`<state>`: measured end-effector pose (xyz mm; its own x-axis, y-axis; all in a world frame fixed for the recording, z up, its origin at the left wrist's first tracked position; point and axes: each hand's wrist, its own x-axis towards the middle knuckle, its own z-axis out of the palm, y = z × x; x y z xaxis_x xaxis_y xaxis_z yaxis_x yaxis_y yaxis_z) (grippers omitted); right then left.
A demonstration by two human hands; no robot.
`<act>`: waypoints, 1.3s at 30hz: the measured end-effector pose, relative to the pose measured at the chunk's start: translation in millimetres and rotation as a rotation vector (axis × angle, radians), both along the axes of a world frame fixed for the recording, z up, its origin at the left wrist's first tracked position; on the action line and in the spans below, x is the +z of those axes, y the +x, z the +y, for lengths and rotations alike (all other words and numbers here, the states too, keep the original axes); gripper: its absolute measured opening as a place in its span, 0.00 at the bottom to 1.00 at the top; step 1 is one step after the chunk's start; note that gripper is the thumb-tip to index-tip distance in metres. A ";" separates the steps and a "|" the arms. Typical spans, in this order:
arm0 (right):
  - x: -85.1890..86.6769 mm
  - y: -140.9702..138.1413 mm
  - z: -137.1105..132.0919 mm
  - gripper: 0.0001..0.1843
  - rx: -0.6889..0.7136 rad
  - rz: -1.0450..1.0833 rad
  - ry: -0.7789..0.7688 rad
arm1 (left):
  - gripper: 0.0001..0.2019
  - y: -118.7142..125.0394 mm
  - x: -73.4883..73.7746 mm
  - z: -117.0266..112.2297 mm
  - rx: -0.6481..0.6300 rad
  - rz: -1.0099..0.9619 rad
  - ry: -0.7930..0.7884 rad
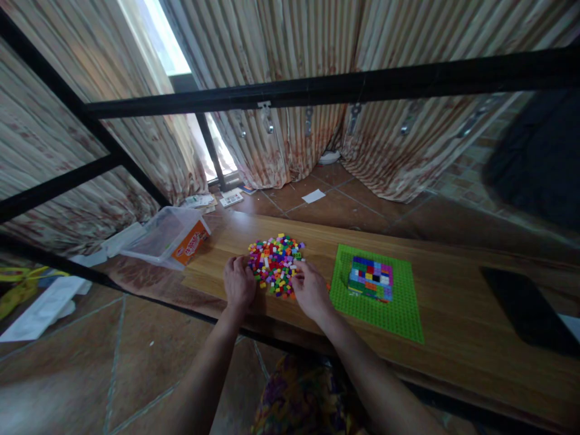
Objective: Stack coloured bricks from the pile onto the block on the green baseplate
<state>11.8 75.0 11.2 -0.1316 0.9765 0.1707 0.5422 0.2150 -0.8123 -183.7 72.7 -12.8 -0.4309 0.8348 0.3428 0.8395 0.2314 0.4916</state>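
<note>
A loose pile of small coloured toy bricks lies on the wooden bench between my two hands. At the pile's left edge rests my left hand, fingers loosely bent and apart, touching the outer bricks. My right hand is at the right edge, its thumb and fingers drawn together among the bricks; what they pinch, if anything, is too small to make out. Right of that hand lies a green studded baseplate. A block of multicoloured bricks in several rows sits on it.
A clear plastic box with an orange label stands at the bench's left end. Toward the right of the wooden bench lies a dark flat object. Black metal bars cross in front of the curtains. Papers lie on the tiled floor.
</note>
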 end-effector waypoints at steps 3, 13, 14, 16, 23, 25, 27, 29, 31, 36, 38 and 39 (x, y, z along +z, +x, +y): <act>-5.9 16.8 5.6 0.18 -0.035 0.003 0.090 | 0.16 2.8 -1.3 1.9 -0.039 0.027 0.023; -15.0 14.9 17.3 0.16 -0.073 -0.179 0.056 | 0.15 4.1 -3.4 1.3 -0.051 0.066 0.029; -14.6 10.0 17.2 0.16 -0.049 -0.136 0.040 | 0.15 4.2 -3.2 1.4 -0.052 0.065 0.029; -12.9 3.9 16.9 0.17 -0.013 -0.047 0.021 | 0.15 4.5 -2.5 1.3 -0.048 0.062 0.027; 1.4 42.1 8.3 0.15 -0.063 0.011 0.101 | 0.15 5.8 -1.2 0.2 -0.048 0.047 0.030; 4.1 61.5 2.3 0.14 -0.111 -0.064 0.137 | 0.15 5.7 -1.7 0.2 -0.050 0.040 0.035; 3.9 76.5 -4.1 0.14 -0.128 -0.166 0.156 | 0.16 5.6 -2.3 0.5 -0.055 0.032 0.032; 1.3 84.1 -9.8 0.13 -0.123 -0.274 0.156 | 0.16 5.5 -2.8 0.9 -0.056 0.025 0.030; -2.7 84.2 -13.7 0.12 -0.114 -0.360 0.143 | 0.16 5.6 -3.0 1.1 -0.053 0.021 0.027; -11.2 69.9 -14.6 0.10 -0.122 -0.439 0.120 | 0.16 5.7 -2.2 0.3 -0.053 0.029 0.020; -12.5 65.5 -14.6 0.11 -0.112 -0.435 0.109 | 0.16 5.4 -1.7 0.2 -0.050 0.027 0.018; -12.4 63.9 -15.4 0.11 -0.098 -0.422 0.105 | 0.16 5.2 -1.6 0.2 -0.050 0.026 0.016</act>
<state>75.8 59.7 -1.2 -0.1185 0.9681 0.2207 0.8433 0.2155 -0.4924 -178.5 72.9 -14.4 -0.3794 0.8494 0.3670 0.8626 0.1811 0.4724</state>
